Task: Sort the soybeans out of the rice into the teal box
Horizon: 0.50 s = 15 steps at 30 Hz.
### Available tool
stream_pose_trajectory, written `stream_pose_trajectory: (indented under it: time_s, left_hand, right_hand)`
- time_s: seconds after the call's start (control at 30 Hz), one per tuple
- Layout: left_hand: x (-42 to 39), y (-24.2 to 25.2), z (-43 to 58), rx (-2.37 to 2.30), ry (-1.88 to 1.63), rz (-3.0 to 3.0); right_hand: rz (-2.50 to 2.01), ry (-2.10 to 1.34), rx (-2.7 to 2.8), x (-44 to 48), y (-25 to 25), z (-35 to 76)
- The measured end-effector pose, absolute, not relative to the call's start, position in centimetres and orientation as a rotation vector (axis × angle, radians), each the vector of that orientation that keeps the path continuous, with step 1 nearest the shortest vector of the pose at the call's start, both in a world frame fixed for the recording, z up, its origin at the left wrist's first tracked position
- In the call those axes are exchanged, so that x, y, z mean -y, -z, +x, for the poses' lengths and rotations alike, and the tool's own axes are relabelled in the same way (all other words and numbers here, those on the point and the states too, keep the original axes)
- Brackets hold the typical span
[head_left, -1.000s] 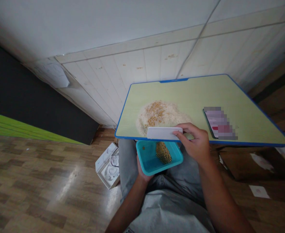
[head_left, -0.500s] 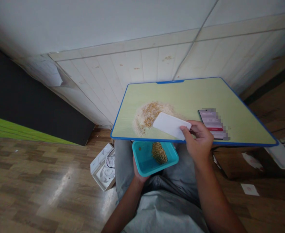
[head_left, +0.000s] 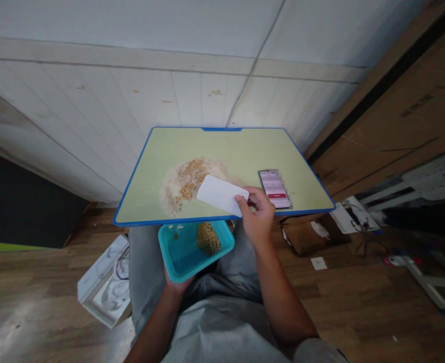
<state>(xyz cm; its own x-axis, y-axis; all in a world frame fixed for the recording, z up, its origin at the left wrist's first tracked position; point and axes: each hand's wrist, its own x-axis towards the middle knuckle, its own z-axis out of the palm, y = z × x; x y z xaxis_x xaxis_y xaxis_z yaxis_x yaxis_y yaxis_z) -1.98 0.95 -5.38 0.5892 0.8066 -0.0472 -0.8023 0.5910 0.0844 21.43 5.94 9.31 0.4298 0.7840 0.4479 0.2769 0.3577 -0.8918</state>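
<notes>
Through the head view, the only one I had, I saw the right hand pinching a white card by its right end, thumb on top and fingers behind. The card slanted over the near right part of a heap of pale grains with yellow kernels among them, on the left part of a table. I could not tell whether its lower edge touched the tabletop. The left hand cupped a teal tub at its near left corner, below the table's front edge and over the lap; most of its fingers were hidden, so I could not tell how tightly they closed. Kernels lay banked in the tub's right part.

To handle this well, I judged, the pinch wanted to be firm but light enough not to bow the card, with any stroke low, short and flat, since a quick flick could scatter the small round pieces. The tub seemed best held level and close under the edge.

I counted two hands, one card, one tub, one table, one phone right of the card, and one open white box on the floor. The grains and kernels were too many and too small to count.
</notes>
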Motion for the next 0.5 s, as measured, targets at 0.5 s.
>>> stream_pose_trajectory:
  time_s: [0.5]
  left_hand:
    - [-0.7,6.3,-2.1,-0.511,-1.049,0.073]
  right_hand:
    - [-1.226,-0.427,1.048,-5.8,-9.3,21.6]
